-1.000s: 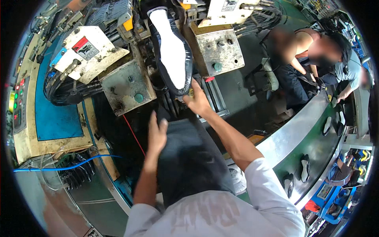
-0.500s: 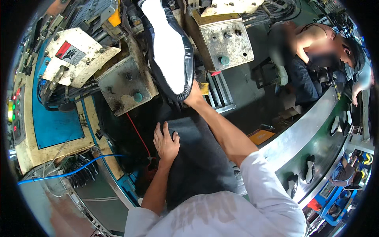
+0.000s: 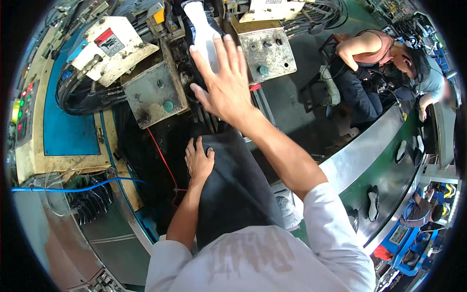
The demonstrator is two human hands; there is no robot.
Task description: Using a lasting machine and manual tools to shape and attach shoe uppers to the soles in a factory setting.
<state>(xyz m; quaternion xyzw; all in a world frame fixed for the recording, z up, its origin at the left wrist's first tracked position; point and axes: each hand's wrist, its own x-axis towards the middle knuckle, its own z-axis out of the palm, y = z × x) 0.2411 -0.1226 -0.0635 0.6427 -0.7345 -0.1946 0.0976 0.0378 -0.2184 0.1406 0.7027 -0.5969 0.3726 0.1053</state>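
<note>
A shoe upper with a white insole-like underside [image 3: 199,19] and dark edges sits between the two machine arms at the top. My right hand [image 3: 226,87] is over its near part, fingers apart and stretched forward, hiding much of the shoe. Whether the palm or fingers touch the shoe I cannot tell. On my dark-clad leg [image 3: 238,180] rests my left hand [image 3: 198,163], its fingers loosely spread and nothing held.
Grimy metal control boxes, one left [image 3: 151,95] and one right [image 3: 272,61], flank the shoe. A blue cable [image 3: 87,187] crosses at left. On the right, a curved green conveyor [image 3: 357,192] carries several shoes, and a co-worker [image 3: 369,53] sits beyond it.
My right hand has left the shoe's near end and opened out above it. The shoe now appears smaller and farther into the machine. My left hand stays on my leg; the view has shifted slightly.
</note>
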